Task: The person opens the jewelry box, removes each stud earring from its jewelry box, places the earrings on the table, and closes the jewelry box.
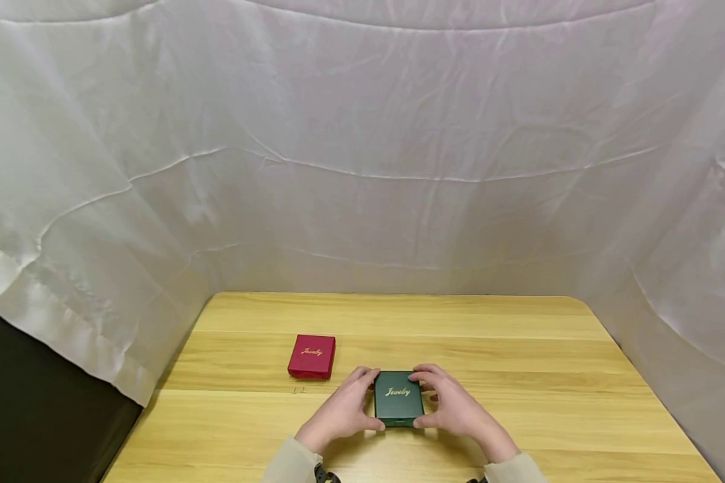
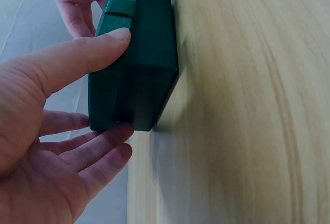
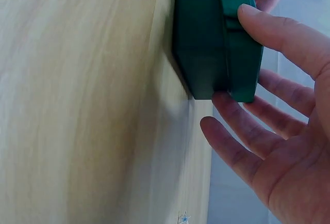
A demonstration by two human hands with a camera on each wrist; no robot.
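Observation:
A dark green jewelry box [image 1: 397,396], closed and lettered "Jewelry" in gold, rests on the wooden table. My left hand [image 1: 346,408] grips its left side, thumb at the front edge and fingers along the side and back corner. On the opposite side my right hand [image 1: 454,407] holds it the same way. The left wrist view shows the left thumb pressing the ribbed front edge of the box [image 2: 149,43]. In the right wrist view the right thumb touches the lid's front edge, while fingertips meet the side of the box [image 3: 201,43].
A red jewelry box [image 1: 312,355] stands closed to the left, farther back. Just in front of it lie two tiny items [image 1: 303,390], too small to make out. A small blue star-shaped piece [image 3: 184,217] shows in the right wrist view. Pale cloth [image 1: 399,221] hangs around the table.

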